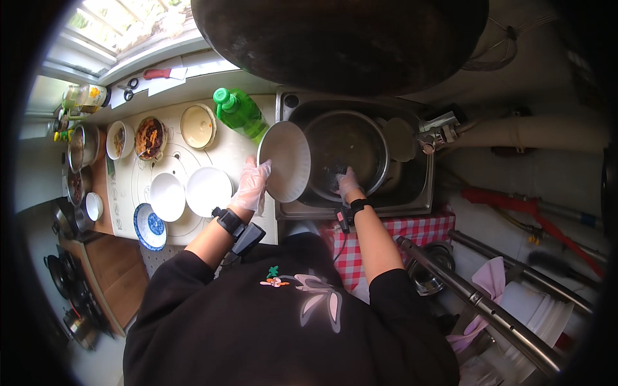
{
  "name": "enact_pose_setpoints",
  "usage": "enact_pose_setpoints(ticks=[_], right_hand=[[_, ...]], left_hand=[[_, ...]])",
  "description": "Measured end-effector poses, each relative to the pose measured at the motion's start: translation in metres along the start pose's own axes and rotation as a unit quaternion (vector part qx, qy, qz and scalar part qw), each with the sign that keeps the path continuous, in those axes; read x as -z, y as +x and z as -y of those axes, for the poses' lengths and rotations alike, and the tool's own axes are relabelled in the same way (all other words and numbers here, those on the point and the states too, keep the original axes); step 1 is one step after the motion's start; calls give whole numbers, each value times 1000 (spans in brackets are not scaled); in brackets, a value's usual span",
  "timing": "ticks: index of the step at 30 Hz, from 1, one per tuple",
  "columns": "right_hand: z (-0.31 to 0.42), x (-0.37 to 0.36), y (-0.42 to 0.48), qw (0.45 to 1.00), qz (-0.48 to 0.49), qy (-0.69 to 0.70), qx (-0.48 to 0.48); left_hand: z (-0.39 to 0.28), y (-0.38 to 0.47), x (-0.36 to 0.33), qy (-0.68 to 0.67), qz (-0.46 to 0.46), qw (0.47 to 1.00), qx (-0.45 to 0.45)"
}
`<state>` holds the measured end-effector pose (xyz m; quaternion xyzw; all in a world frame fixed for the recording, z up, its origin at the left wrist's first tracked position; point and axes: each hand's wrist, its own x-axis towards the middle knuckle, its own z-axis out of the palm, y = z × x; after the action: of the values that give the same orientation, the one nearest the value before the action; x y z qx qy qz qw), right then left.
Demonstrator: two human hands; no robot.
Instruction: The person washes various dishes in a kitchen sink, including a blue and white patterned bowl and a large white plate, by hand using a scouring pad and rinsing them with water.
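My left hand (251,186), in a clear plastic glove, grips the near left rim of a pale plate with a ribbed edge (285,161). The plate is tilted above the sink's left edge. My right hand (348,186), gloved too, reaches into a round metal basin (385,169) holding cloudy water. Its fingers are closed around a dark, rough wad that looks like a steel-wool scourer (333,177), partly hidden at the waterline. The basin stands inside a stainless steel sink (427,193). Right of it, a pale dish (400,140) lies in the sink.
A green plastic bottle (241,116) stands close behind the plate. White bowls (209,188), a blue-patterned dish (150,227) and a food-filled bowl (150,138) occupy the left counter. A large dark wok (338,43) overhangs the sink; a faucet (437,132) juts in from the right.
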<state>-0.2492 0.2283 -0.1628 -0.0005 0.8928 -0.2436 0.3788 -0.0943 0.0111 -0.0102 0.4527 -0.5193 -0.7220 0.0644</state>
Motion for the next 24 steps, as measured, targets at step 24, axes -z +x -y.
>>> enact_pose_setpoints(ticks=[24], right_hand=[[98,44,-117,941,-74,85,319]], left_hand=[[4,-13,-13,11,217,975,38]])
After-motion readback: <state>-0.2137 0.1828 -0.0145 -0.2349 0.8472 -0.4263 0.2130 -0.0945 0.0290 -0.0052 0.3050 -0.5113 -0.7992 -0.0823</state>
